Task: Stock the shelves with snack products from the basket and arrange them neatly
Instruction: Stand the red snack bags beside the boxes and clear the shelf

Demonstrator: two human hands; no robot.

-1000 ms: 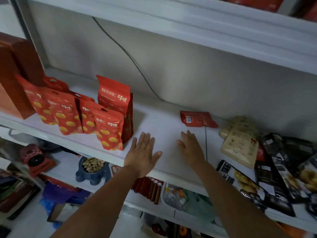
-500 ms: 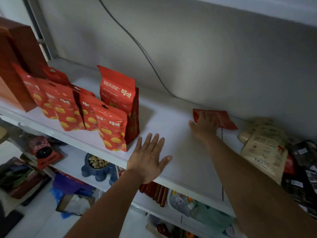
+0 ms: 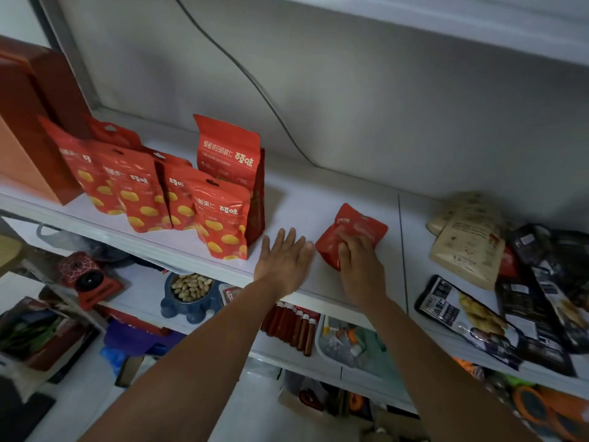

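Red pouch [image 3: 353, 229], just one, sits in right hand [image 3: 360, 266] grip; left hand [image 3: 283, 263] grip spread wide.

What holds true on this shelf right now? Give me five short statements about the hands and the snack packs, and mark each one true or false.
1. The right hand grips a small red pouch. True.
2. The left hand holds a pouch as well. False: its fingers are straight and it holds nothing.
3. The tall red pouch stands upright behind the chestnut pouches. True.
4. The bowl of peanuts sits on the same shelf as the hands. False: it sits on the lower shelf.
5. The beige pouch lies left of the chestnut pouches. False: it lies to the right of the right hand.
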